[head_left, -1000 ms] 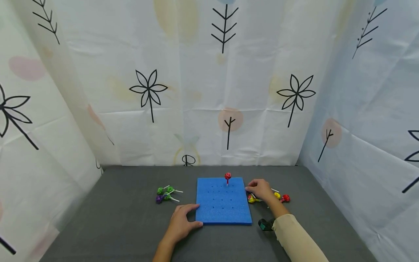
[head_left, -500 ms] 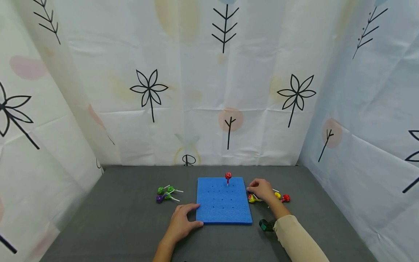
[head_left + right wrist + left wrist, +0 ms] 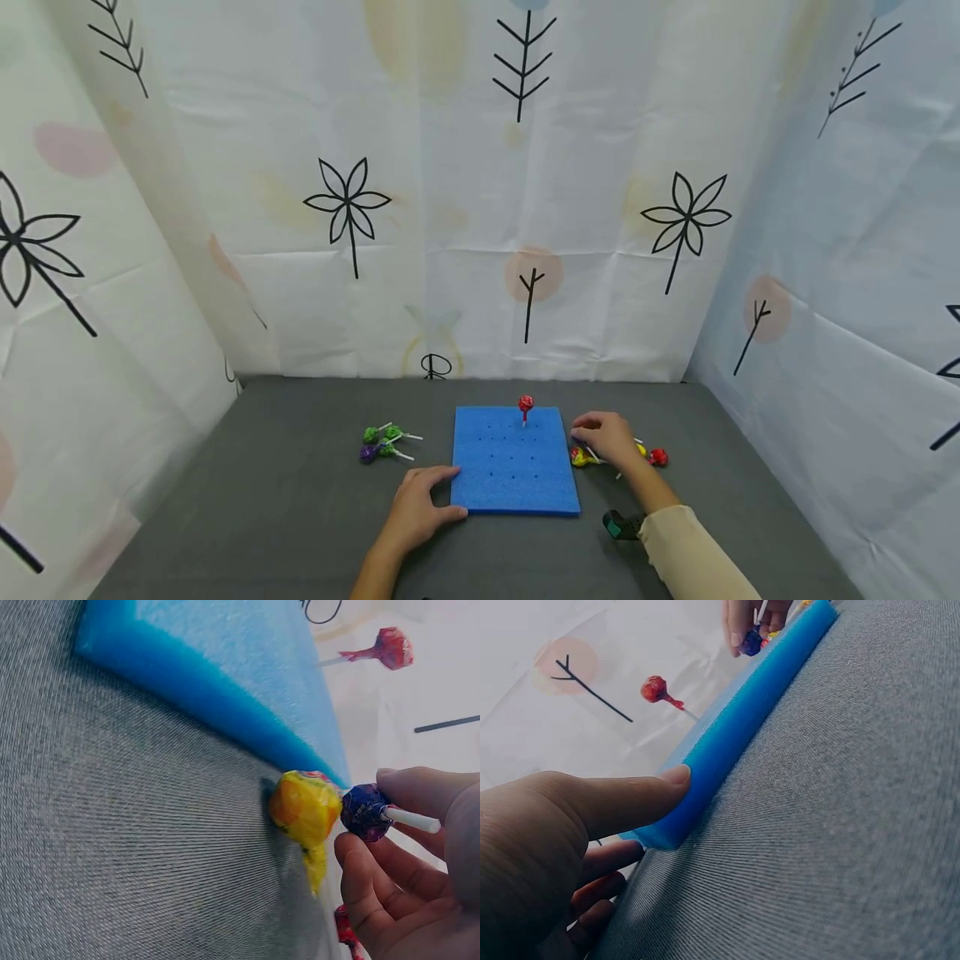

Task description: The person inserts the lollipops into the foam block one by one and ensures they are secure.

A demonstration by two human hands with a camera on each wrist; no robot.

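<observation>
Red lolly (image 3: 346, 930) under right hand (image 3: 409, 877), mostly hidden.

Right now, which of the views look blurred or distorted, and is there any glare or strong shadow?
Head view: wide-angle, backdrop edges bow outward; light even, no glare; blue foam board sharp. Left wrist view: left hand very near and soft, red lollipop slightly blurred. Right wrist view: yellow lollipop and purple lollipop sharp, casting a small shadow on the cloth.
</observation>
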